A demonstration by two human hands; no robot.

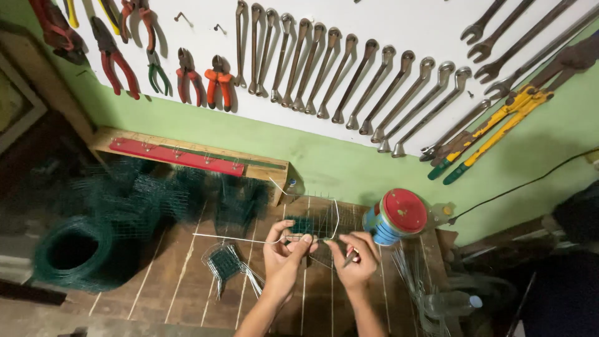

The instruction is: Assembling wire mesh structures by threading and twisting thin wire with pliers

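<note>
Hands: left hand point(284, 249) and right hand point(354, 257) meet low in the middle, over the wooden counter point(181, 281).
Left fingers: clamped on a bent white wire frame point(274, 232), thumb and fingertips pinching it where a small piece of green mesh point(304, 224) sits against the frame.
Right fingers: curled shut around a small metal tool point(350, 256); its kind is too small to tell.
Wire frame: held just above the counter, one long straight leg running out to the left, a tall loop rising on the right.
Beside the right hand: blue spool with a red top point(399, 215), standing near the wall.
Near the left wrist: a small finished wire-and-mesh piece point(226, 265) lying on the counter.
Far left: a roll of green mesh point(75, 253), with loose mesh heaped behind it.
Wall: a row of spanners point(349, 81) on a white board, pliers point(187, 78) to their left, yellow bolt cutters point(499, 125) to the right.
</note>
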